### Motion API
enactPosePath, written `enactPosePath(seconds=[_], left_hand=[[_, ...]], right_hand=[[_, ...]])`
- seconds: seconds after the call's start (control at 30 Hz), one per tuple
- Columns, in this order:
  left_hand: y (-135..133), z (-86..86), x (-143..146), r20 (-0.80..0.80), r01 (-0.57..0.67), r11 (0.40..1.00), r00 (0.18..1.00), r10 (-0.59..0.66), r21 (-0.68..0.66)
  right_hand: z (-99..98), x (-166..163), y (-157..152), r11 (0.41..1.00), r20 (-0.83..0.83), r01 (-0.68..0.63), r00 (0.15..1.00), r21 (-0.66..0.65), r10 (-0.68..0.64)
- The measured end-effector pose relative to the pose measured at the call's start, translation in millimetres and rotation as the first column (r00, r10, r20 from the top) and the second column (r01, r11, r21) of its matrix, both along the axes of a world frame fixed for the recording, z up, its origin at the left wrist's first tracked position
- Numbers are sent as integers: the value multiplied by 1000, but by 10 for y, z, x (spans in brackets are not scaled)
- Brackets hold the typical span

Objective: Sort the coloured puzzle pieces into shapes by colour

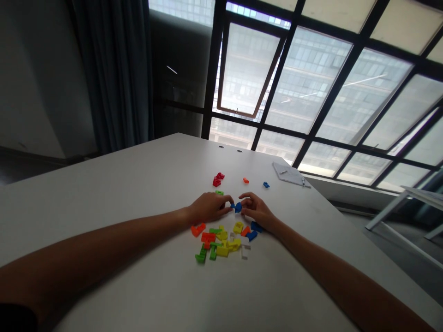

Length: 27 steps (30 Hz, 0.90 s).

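At white surface (138, 193), left hand (206, 207) and right hand (258, 211) pinch opposite ends of blue piece (238, 207), apparently light, stiff, best held there.

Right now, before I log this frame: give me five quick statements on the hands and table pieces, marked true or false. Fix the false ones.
1. A blue piece is between the left hand and the right hand. True.
2. The mixed pile of coloured pieces lies beyond the hands, toward the window. False: it lies on the near side of the hands, between the forearms.
3. The red pieces lie farther from the person than the hands do. True.
4. The white papers lie left of the red pieces. False: they lie to the right.
5. The lone orange piece is between the red pieces and the far blue piece. True.
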<state>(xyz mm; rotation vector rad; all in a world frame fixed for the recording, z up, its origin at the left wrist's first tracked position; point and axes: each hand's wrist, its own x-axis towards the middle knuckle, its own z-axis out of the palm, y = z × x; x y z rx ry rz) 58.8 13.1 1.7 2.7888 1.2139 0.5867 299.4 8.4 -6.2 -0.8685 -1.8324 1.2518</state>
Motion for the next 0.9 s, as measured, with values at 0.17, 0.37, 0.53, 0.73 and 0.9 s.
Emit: enactPosePath(seconds=[0.17,0.37,0.53,0.73,0.9], left_hand=[[12,-7,-2,-8,5,1000,1000,-5,2],[18,-11,-7,-19,23,1000,1000,-22,7],[8,1,-8,-31,30,999,999,-29,18],[0,16,5,-14,9,1000,1000,-9,-19],[-41,54,14,1,-36,999,999,36,-22]], right_hand=[[17,2,-14,1000,-11,0,1000,-18,0],[5,9,-2,1000,-4,-19,1000,-10,19],[-22,16,19,1000,3,-21,1000,1,21],[-32,8,30,999,-10,11,1000,32,-10],[17,-26,2,977,143,88,983,197,-117]])
